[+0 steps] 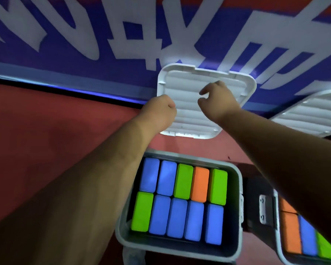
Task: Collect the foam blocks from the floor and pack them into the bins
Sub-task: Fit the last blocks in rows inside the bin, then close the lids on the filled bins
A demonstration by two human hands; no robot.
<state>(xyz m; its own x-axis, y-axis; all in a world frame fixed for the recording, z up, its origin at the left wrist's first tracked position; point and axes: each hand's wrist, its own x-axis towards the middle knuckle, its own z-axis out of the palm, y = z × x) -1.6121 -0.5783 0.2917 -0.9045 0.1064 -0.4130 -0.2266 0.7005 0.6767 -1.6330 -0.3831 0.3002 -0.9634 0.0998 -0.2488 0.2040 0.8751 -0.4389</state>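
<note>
Packed bin (pixel 234 197) lies below left hand (pixel 161 109) gripping lid (pixel 187 119) edge, right hand (pixel 218 98) loosely curled above.

Head cam, looking fwd/down, close over bin (pixel 237 180).

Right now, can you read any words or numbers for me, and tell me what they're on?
The huge white characters on the blue band are cut off by the picture's edge and blurred, so they cannot be read.
On the white lids, the grey bin and the foam blocks, no writing shows.
</note>
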